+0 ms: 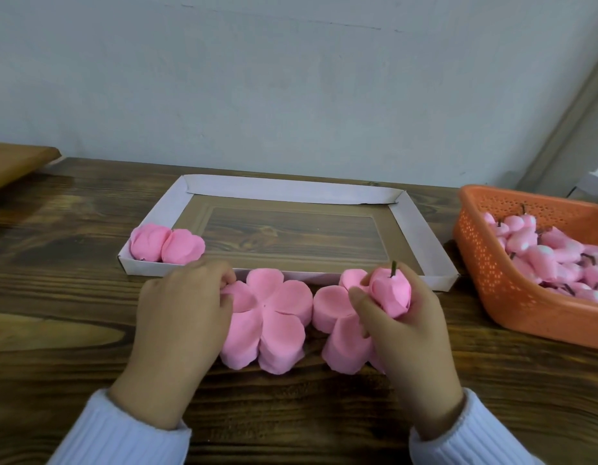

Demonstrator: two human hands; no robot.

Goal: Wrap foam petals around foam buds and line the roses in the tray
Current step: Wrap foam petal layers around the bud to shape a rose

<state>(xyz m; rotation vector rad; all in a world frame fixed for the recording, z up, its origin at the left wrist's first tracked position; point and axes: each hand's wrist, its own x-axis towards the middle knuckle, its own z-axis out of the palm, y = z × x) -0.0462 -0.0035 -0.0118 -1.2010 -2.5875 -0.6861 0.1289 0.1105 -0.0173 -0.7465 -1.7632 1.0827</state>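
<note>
Bud in right grip, petal pick in progress at left grip.

Right grip [401,317] curled round foam bud [389,290], stem axis up and away; right petal stack [334,317] directly beneath, flat on surface [73,297]. Left grip [187,313] pinching left edge of left petal stack [267,317], so nearer for lifting a sheet. Beyond both grips: tray [290,191], two roses [166,245] in its near-left corner. Right of right grip: basket [485,280], heaped with buds [542,256].

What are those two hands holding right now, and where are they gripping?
The right hand grips a pink foam bud around its rounded body, stem pointing up. The left hand pinches the left edge of the flat petal stack.
</note>
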